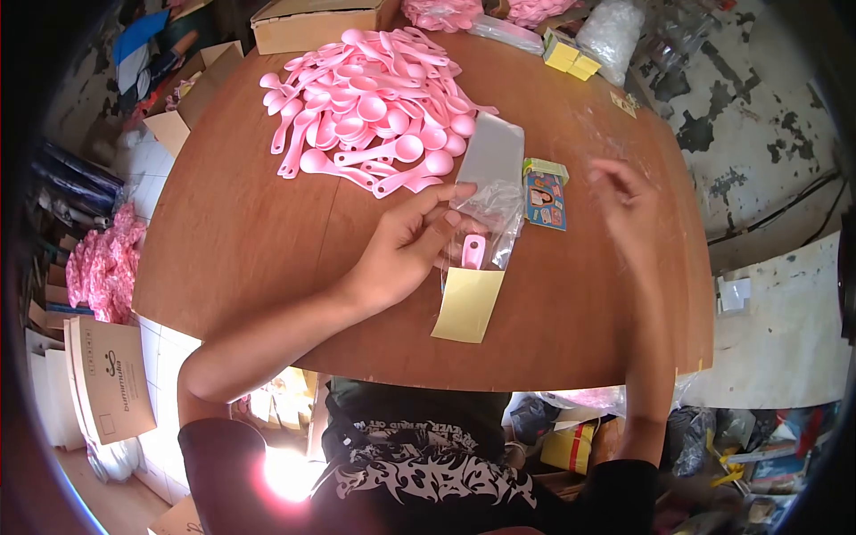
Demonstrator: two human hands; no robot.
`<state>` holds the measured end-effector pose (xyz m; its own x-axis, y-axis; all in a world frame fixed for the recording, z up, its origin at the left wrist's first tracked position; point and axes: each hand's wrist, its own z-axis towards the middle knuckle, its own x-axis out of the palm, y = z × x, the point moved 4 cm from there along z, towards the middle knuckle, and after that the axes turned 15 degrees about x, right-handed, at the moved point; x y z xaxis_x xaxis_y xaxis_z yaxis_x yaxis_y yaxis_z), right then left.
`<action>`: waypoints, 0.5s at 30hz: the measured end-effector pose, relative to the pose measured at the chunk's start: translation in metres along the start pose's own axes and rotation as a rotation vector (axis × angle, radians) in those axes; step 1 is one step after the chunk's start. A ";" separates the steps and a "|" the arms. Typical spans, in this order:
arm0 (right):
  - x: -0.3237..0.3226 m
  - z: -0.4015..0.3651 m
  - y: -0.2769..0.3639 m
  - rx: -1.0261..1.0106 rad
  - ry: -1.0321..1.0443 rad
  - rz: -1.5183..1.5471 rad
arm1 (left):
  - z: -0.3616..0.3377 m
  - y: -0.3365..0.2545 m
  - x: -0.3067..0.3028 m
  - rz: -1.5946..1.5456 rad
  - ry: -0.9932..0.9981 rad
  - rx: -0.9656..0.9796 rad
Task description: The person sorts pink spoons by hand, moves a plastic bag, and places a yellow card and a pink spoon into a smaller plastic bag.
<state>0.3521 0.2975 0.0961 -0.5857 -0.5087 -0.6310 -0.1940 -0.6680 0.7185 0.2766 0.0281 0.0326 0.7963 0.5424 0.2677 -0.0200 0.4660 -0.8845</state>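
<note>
My left hand (pixel 406 236) is closed on a clear plastic bag (pixel 513 241) near the table's middle. Inside the bag shows the handle end of a pink spoon (pixel 474 252), its rest hidden by my fingers and crinkled film. A pale yellow card (pixel 468 305) sits at the bag's near end. My right hand (pixel 627 192) hovers apart on the right, slightly blurred, fingers pinched together; what they hold, if anything, I cannot make out. Between the hands lies a stack of colourful printed cards (pixel 546 198). Flat clear bags (pixel 492 147) lie just beyond my left hand.
A large heap of pink spoons (pixel 366 107) covers the far left of the brown table (pixel 259 241). Along the far edge stand a cardboard box (pixel 312 27), yellow packs (pixel 571 58) and a bundle of clear plastic (pixel 612 37). Boxes (pixel 107 379) stand on the left floor.
</note>
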 end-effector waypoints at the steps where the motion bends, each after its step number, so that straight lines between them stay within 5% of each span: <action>1: 0.017 -0.015 0.013 0.082 0.245 0.116 | 0.000 -0.001 0.001 0.005 -0.005 -0.008; 4: 0.058 -0.057 0.036 0.268 0.735 0.344 | 0.001 -0.001 0.001 0.014 0.009 0.038; 9: 0.077 -0.071 0.047 0.255 0.671 0.562 | 0.000 -0.008 0.002 0.085 -0.012 0.237; 15: 0.078 -0.072 0.038 0.205 0.541 0.513 | 0.004 -0.003 -0.006 0.128 0.083 -0.032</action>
<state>0.3555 0.1930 0.0528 -0.1853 -0.9573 -0.2220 -0.1751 -0.1901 0.9660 0.2697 0.0267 0.0351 0.8356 0.5360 0.1207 -0.1063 0.3732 -0.9216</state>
